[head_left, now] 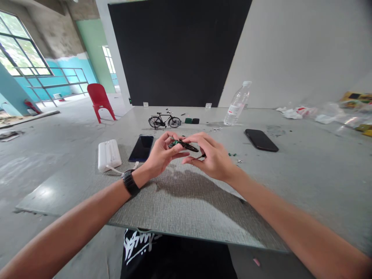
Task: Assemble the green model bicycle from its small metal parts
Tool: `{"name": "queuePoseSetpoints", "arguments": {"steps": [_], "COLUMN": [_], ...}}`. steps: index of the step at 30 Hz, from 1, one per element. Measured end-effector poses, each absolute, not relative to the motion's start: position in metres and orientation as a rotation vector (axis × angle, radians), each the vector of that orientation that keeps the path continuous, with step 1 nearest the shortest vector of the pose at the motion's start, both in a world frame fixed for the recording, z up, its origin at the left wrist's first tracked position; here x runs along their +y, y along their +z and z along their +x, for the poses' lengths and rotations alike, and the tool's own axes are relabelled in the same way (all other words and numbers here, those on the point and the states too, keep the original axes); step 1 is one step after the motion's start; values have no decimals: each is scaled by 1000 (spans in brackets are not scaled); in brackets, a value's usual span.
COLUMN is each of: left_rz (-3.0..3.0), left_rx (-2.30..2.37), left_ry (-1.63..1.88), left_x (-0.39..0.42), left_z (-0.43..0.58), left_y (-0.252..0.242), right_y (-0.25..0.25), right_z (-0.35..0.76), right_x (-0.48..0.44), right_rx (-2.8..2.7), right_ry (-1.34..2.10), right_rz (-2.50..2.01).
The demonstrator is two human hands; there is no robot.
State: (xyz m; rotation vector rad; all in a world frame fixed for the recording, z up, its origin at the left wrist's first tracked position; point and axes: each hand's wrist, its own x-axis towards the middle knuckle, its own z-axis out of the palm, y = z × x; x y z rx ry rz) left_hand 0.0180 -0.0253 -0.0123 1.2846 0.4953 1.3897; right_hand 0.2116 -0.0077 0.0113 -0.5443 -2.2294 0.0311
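Observation:
My left hand [161, 155], with a black watch on its wrist, pinches a small black and green model part [183, 145] above the grey table [305, 182]. My right hand [211, 155] is closed on a thin dark tool [200, 157] whose tip points at the part. Both hands meet over the middle of the table. A finished miniature black bicycle [164, 120] stands further back on the table.
A white power bank [108, 155] with a cable and a dark phone [141, 148] lie left of my hands. A second phone [260, 140] lies to the right, a plastic bottle [237, 104] behind it. Small loose parts [235, 155] and plastic bags [334, 113] lie right. A red chair [99, 100] stands on the floor.

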Motion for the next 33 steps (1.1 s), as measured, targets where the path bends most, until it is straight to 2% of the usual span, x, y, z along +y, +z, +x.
{"name": "queuePoseSetpoints", "arguments": {"steps": [5,9,12,15,22,33], "left_rz": [1252,1356,1463,1423,1400,1521], "left_rx": [585,803,817,838,896,926], "left_ry": [1350,1497,1470,1452,1494,1511], "left_x": [-24,-17,-13,-13,-20,-21], "left_z": [17,14,14,16,21,21], "left_y": [-11,-13,-15,-17,-17,-16], "right_y": [9,7,5,3,5,3], "right_z": [213,211,209,206,201,199], "right_x": [0,6,6,1,-8,-6], "right_rx": [-2020,-1853,-1852,-1862,-1902,-1829], "right_ry": [58,312,439,402,53,306], "right_rz": [-648,-735,-722,-721,-714,-753]}}
